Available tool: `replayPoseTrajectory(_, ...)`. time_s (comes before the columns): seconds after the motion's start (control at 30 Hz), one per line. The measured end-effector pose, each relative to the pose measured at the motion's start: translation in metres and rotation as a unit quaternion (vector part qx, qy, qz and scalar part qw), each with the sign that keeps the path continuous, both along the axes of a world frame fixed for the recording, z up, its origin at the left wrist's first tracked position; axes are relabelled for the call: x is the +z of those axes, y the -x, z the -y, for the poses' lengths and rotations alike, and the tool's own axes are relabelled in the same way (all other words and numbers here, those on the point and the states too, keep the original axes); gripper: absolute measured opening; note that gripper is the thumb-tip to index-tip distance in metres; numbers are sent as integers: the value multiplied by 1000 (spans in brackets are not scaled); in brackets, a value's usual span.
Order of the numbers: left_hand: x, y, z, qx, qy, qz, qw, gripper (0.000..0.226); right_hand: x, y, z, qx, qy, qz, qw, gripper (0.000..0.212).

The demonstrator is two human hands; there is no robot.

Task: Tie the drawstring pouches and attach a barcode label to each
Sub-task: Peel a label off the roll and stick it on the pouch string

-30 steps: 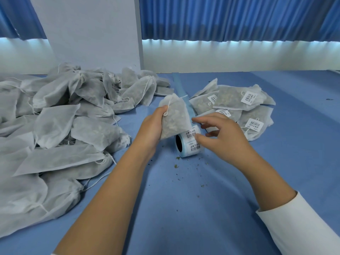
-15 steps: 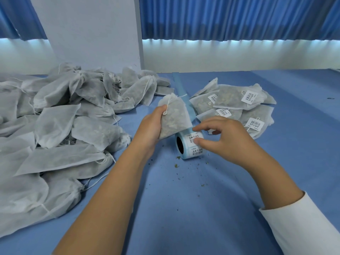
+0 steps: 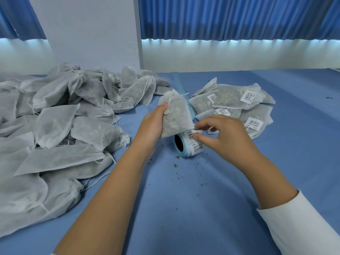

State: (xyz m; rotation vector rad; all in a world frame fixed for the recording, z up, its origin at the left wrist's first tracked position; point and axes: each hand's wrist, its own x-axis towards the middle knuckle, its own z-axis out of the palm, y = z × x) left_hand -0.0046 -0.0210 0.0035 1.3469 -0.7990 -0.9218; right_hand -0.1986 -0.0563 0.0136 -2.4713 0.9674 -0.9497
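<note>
The left grip (image 3: 152,126) is holding one pouch (image 3: 176,115) up over the tabletop (image 3: 184,208), with its fingers wrapped round the pouch's left side. The pouch is hanging just above the label roll (image 3: 187,146), which is lying on its side. The right grip (image 3: 220,133) is narrow. Its finger and thumb are pinching at the top label (image 3: 194,134) on the roll.

It looks like the person is peeling off a sticker. To do this well, the person should be lifting one corner first. Then they should be pulling slowly, so the label is not tearing or sticking to itself. The roll is lying loose, so a hard tug may be sending it rolling. The flat face of the pouch should be facing the sticker, away from the string (image 3: 167,107).

Counting now: one pouch is sitting in the hand and one roll is lying on the tabletop. Four labels are showing on the done pouches (image 3: 231,96) to the right. That small pile is holding about six, with some hiding under others. The big heap (image 3: 73,118) on the left is holding too many to count, well over twenty. Little green crumbs (image 3: 176,165) are lying near the roll.
</note>
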Motion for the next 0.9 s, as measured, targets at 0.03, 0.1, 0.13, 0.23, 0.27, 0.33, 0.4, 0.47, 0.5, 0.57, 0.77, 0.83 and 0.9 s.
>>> replayPoseTrajectory(0.03,0,-1,0,-2,-2,0,1000,26,-1,0,0,0,4,1,1000,15)
replayPoseTrajectory(0.1,1,-1,-2,-12,-4,-7,1000,30,-1,-1,0,2,12,2,1000,14)
replayPoseTrajectory(0.13,2,0,-2,-16,-4,-13,1000,34,-1,-1,0,2,17,0,1000,14)
replayPoseTrajectory(0.23,2,0,-2,-15,-8,-15,1000,28,-1,-2,0,5,25,-2,1000,13)
replayPoseTrajectory(0.27,2,0,-1,-11,-9,-14,1000,26,-1,-2,-1,8,25,0,1000,14)
replayPoseTrajectory(0.33,1,-1,0,-12,-8,-10,1000,27,-1,-2,-2,13,24,2,1000,17)
replayPoseTrajectory(0.4,0,-2,0,-13,-7,-9,1000,27,-1,-3,-2,16,18,-4,1000,19)
replayPoseTrajectory(0.47,-1,-2,1,-11,-5,-9,1000,26,-1,-2,-2,17,15,-15,1000,20)
replayPoseTrajectory(0.5,-1,-3,1,-11,-5,-8,1000,26,-1,-2,-2,16,16,-18,1000,20)
replayPoseTrajectory(0.57,-2,-3,1,-15,-4,-7,1000,28,-1,-2,-2,11,21,-18,1000,18)
replayPoseTrajectory(0.77,-3,-2,2,-11,1,-1,1000,31,1,-2,-5,3,48,-11,999,13)
replayPoseTrajectory(0.83,-3,-1,2,-12,-1,2,1000,29,1,-2,-6,2,50,-9,999,14)
replayPoseTrajectory(0.9,-3,-1,2,-9,-4,3,1000,34,1,-2,-6,-2,55,-7,998,14)
